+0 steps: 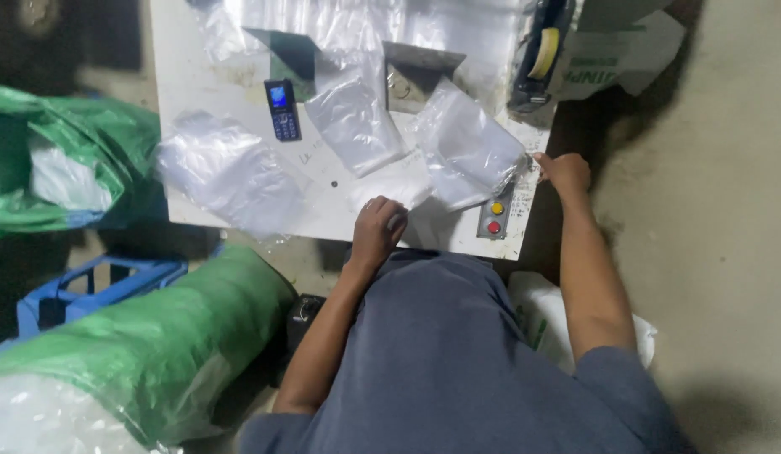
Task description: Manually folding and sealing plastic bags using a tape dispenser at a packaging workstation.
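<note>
Left hand (378, 229) fingers curled on a clear bag (390, 192); right hand (564, 172) pinches another bag (470, 147).

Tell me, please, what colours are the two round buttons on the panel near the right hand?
In the head view, the upper button is yellow, the lower button red.

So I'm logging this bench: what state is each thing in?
left hand: closed on a clear bag's edge
right hand: at the table edge, touching a clear bag
phone: screen lit, lying flat
tape dispenser: roll loaded
</note>
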